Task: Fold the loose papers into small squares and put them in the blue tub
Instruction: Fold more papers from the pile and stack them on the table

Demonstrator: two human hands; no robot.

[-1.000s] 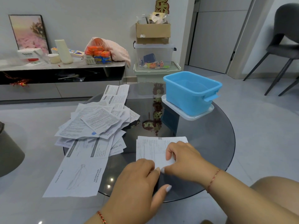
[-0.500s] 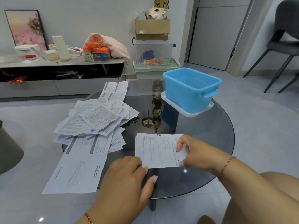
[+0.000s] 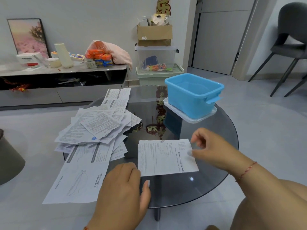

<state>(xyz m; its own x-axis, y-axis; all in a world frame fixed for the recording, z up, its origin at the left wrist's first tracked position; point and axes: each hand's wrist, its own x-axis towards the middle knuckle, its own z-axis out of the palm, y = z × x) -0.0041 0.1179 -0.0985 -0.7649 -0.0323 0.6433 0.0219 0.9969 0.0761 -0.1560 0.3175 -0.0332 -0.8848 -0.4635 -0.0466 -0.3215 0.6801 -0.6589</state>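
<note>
A folded printed paper (image 3: 163, 157) lies flat on the round dark glass table (image 3: 214, 135), near its front edge. My left hand (image 3: 123, 193) rests its bent fingertips on the paper's lower left corner, thumb stretched out to the side. My right hand (image 3: 211, 147) is at the paper's right edge; the thumb tip touches the sheet and the other fingers hover loosely curled above the upper right corner. The blue tub (image 3: 194, 97) stands at the back right of the table on a white lid (image 3: 191, 119). I see nothing inside the tub.
A heap of loose printed papers (image 3: 99, 128) covers the table's left side. One large sheet (image 3: 78, 180) hangs over the front left edge. Behind are a low cabinet (image 3: 63, 72), stacked storage boxes (image 3: 156, 58) and a grey chair (image 3: 292, 44) at the right.
My right hand slid from the paper's middle to its right edge and loosened its hold. My left hand shifted left to the lower left corner. More of the paper now shows.
</note>
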